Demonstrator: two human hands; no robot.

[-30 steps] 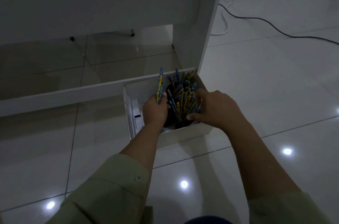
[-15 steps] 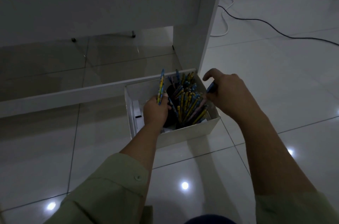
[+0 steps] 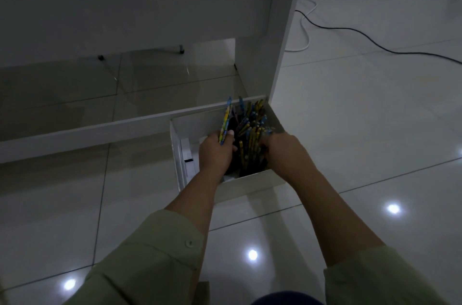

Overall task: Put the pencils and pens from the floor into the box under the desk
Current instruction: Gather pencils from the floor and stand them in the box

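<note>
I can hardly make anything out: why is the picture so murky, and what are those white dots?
Head view: dim room, so the pencils in the box look muddy; the dots are ceiling lights glaring off glossy floor tiles; the wide lens bends the desk leg.

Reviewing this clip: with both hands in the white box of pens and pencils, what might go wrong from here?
1. The left hand pinches a few yellow-and-blue pencils upright; they might slip and fall outside the white cardboard box.
2. The right hand presses into the crowded, leaning bundle of coloured pens and pencils, which might spill over the rim.
3. Dim lighting may hide stray pieces.
</note>
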